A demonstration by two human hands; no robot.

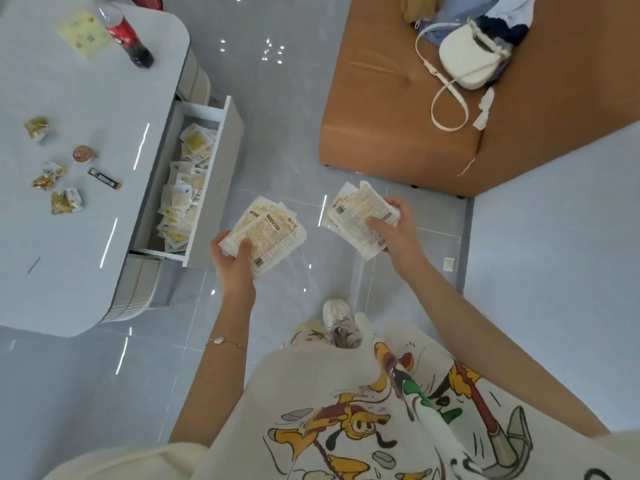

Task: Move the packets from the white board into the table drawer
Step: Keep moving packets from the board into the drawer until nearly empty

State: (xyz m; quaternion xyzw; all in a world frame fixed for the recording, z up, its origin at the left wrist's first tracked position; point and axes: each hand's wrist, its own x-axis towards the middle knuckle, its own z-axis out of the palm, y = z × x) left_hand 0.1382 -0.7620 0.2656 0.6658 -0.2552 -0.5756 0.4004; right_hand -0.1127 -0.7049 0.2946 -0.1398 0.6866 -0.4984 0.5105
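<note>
My left hand (231,263) grips a fanned stack of white and yellow packets (268,233) just right of the open table drawer (221,161). My right hand (398,230) holds a second stack of the same packets (358,216) further right, over the floor. The drawer is pulled out from the pale table (69,237) and holds several packets (183,195) in a loose heap. A white board is not in view.
On the table lie a cola bottle (126,36), a yellow sheet (85,34), several crumpled wrappers (65,200), a small round cup (83,154) and a dark stick sachet (104,178). A brown sofa (398,133) with a white handbag (467,60) stands at the far right. My shoe (341,322) is below.
</note>
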